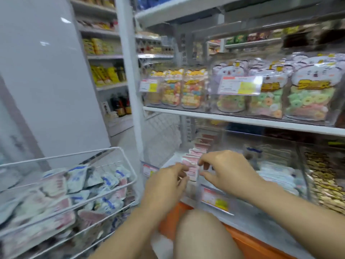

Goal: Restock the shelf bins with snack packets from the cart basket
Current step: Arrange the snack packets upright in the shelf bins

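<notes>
The left hand [168, 181] and right hand [226, 170] are found close together at the pink packets [192, 161] in the near-left shelf bin [198, 191], grip not discernible through blur; packets are best squared upright before more are taken from the basket [126, 165] at left.

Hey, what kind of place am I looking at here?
Most likely a snack or grocery shop: clear shelf bins of candy bags carry price tags, and a wire cart basket holds loose snack packets.
</notes>
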